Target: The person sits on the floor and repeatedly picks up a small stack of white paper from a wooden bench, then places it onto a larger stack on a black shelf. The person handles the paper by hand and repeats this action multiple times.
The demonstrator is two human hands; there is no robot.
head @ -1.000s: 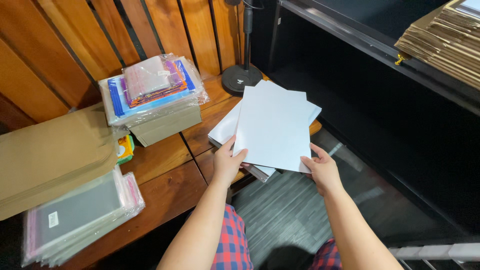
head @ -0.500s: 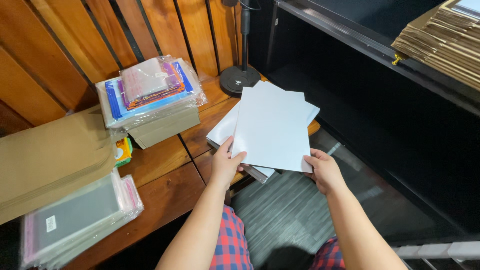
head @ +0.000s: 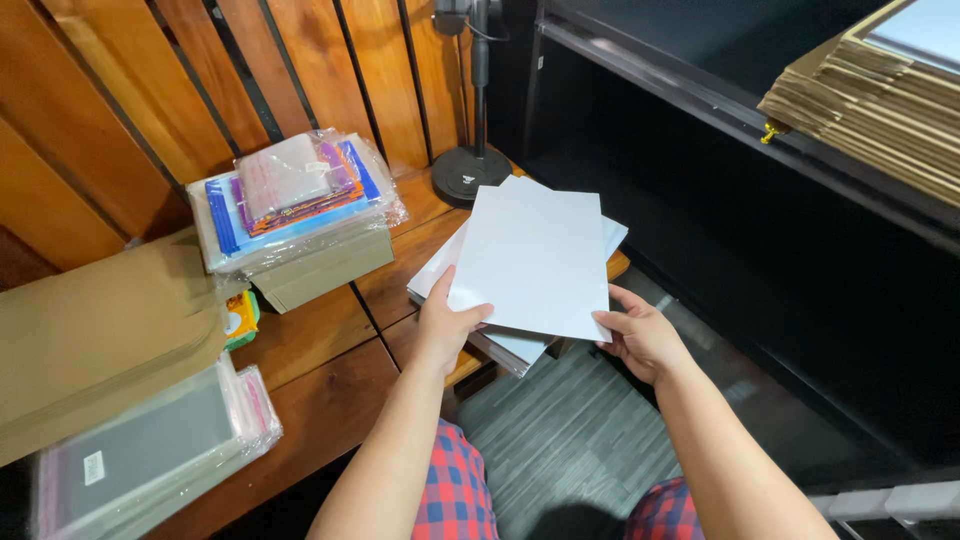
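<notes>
Left hand (head: 447, 325) and right hand (head: 640, 338) both clamp the near edge of a white sheet (head: 535, 260), held above the paper stack (head: 500, 345) at desk (head: 330, 400) edge. Risk: stack approx. overhangs, possibly slides off if bumped.

Sheet stack (head: 535, 255) lies on bench (head: 330, 400), packets (head: 290, 195) to its left.

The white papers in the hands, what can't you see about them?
Head view only:
- Underside of the top white sheet: faces away.
- Lower sheets: mostly covered by the top one; count unclear.
- Left hand fingers: under the stack.
- Right hand fingertips: behind the sheet's corner.
</notes>
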